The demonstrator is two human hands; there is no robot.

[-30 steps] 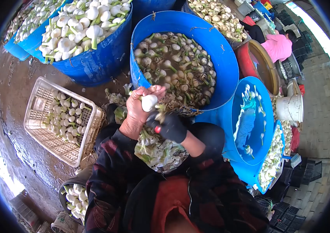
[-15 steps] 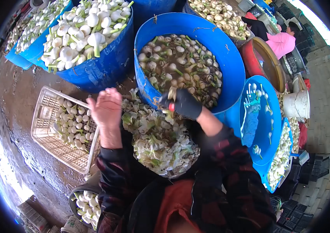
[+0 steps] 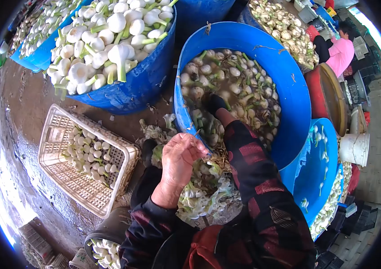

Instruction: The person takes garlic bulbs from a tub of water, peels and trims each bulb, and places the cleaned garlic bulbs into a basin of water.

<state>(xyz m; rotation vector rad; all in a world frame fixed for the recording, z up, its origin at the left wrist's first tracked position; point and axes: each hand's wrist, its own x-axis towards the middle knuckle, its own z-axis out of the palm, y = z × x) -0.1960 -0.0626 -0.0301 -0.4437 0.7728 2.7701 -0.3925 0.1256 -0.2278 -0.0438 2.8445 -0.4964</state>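
Note:
My right hand (image 3: pixel 215 104), in a dark glove, reaches down into a large blue tub (image 3: pixel 296 103) of murky water and garlic bulbs (image 3: pixel 233 71). Its fingers are hidden among the bulbs, so what it holds does not show. My bare left hand (image 3: pixel 180 157) hovers by the tub's near rim, above a heap of garlic peelings (image 3: pixel 206 201). Its fingers are loosely bent and apart, with nothing visible in them. To the left, a cream plastic crate (image 3: pixel 76 179) on the floor holds trimmed garlic bulbs (image 3: pixel 89 154).
Another blue tub (image 3: pixel 150 85) heaped with white garlic stands at the upper left. A lighter blue basin (image 3: pixel 320 157), a red tub (image 3: pixel 318 96) and a white bucket (image 3: pixel 354 149) are on the right. A person in pink (image 3: pixel 339 54) sits at the upper right. A dark bucket (image 3: pixel 109 226) of garlic stands lower left.
My right hand has moved from over the peelings into the tub; the small red item on it is out of sight. My left hand has moved right, from beside the crate, its fingers now bent.

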